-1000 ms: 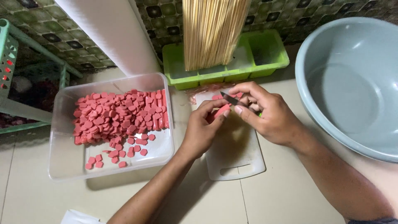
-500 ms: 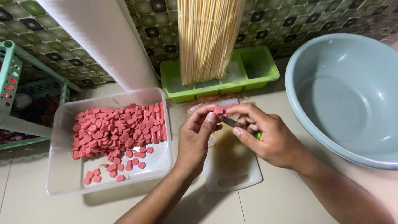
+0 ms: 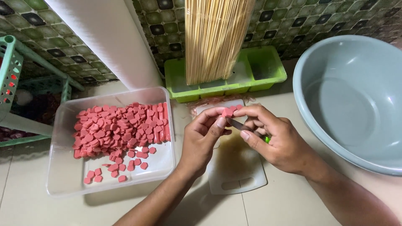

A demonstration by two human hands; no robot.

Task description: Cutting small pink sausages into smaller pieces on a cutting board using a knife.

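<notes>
My left hand and my right hand meet above a small white cutting board. Between their fingertips sits a small pink sausage piece, pinched by my left thumb and fingers. A small knife with a dark blade and a green handle end is gripped in my right hand, its blade against the piece. To the left stands a clear plastic container holding several pink sausage slices.
A green tray at the tiled wall holds a bundle of bamboo skewers. A large grey-blue basin stands at the right. A white pipe rises at the back left, beside a green rack.
Both hands have lifted off the cutting board and come slightly toward me, with the sausage piece and knife held between them. The view has shifted a little.
</notes>
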